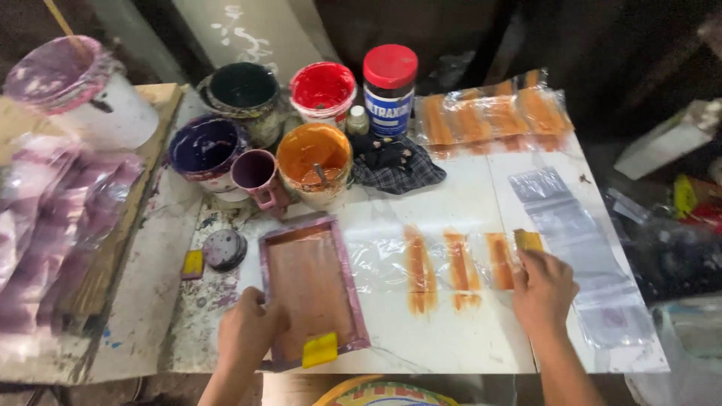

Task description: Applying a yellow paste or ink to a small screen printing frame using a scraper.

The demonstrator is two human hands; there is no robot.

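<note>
My left hand (248, 327) grips the near left edge of a small purple-framed printing screen (312, 289) lying flat on the white table (444, 338). A yellow squeegee (320, 349) rests on the screen's near corner. My right hand (543, 289) presses on a clear plastic sheet (391, 259) bearing three orange printed stripes (457, 269), fingers beside a small yellow block (528, 240) at the sheet's right end.
Behind stand paint pots: orange (314, 162), red (323, 90), dark green (244, 90), purple (204, 150), a purple mug (257, 177), a red-lidded jar (389, 86), a dark cloth (395, 165). Printed sheets (492, 113) lie at the back right, blank sheets (579, 248) to the right.
</note>
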